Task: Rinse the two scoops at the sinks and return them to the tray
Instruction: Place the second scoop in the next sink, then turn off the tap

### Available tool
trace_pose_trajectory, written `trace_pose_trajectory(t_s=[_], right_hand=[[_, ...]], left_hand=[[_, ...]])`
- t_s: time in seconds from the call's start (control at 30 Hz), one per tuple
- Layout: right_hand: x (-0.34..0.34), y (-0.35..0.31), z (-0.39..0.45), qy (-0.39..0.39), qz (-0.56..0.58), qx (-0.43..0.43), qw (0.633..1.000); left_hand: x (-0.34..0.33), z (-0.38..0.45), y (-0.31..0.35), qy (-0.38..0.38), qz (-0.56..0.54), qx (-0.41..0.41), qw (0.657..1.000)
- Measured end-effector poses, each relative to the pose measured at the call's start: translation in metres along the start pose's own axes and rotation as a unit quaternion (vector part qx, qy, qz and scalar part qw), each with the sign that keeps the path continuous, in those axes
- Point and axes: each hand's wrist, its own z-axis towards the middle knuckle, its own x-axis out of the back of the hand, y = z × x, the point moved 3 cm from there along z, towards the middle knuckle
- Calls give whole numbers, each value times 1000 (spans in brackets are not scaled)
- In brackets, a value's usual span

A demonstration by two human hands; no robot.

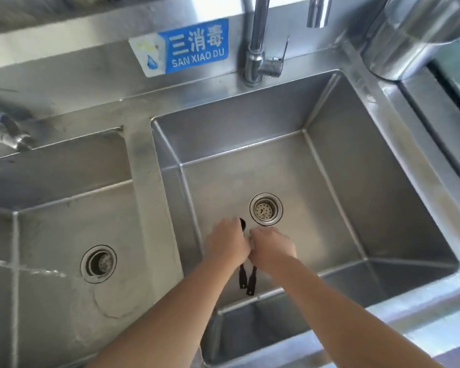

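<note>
Nearest me are my two forearms, reaching down from the near edge into the right-hand basin. Working from the left: the left sink (51, 235) shows a thin stream of water crossing its floor from the left edge towards its drain (98, 263), and part of a tap (8, 134) sits over its far left corner. I am not using that basin at this moment.

Past the divider, in the right sink (369, 181), my left hand (227, 241) is closed around the upper part of one dark scoop (242, 277), whose bowl I take to be the dark rounded bit peeking out above my knuckles near the strainer (266, 209). My right hand (272, 245) is touching the left one, its grip closed as well, apparently on the second scoop (251, 282); how the fingers wrap it is hidden. Both flat black handles hang down side by side below my hands, nearly touching, over the sink floor near its front wall.

I judge I hold them together and low so any drips fall by the drain. The faucet (255, 46) stands at the far rim, beside the blue label (186, 49), and I see no water running from it, so rinsing here seems either pending or just finished. A steel pot (414, 38) sits at the far right corner of the bench. The tray is not in view.
</note>
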Motion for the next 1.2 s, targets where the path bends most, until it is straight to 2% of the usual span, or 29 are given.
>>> trace_pose_trajectory(t_s=[0.13, 0.23, 0.4, 0.67, 0.87, 1.2], right_hand=[[36, -18, -50, 44, -12, 33, 998], [58, -47, -81, 57, -17, 51, 997], [71, -133, -113, 95, -33, 130, 986], [27, -292, -134, 38, -62, 216, 974], [6, -383, -139, 35, -62, 233, 970], [11, -468, -104, 67, -40, 166, 983]], left_hand=[[59, -40, -2, 57, 86, -121, 987], [99, -74, -26, 79, 100, -147, 981], [141, -118, -107, 112, 87, -89, 986], [185, -174, -264, 141, 37, 39, 989], [212, -191, -328, 147, 22, 6, 989], [252, -161, -378, 136, 57, -54, 988]])
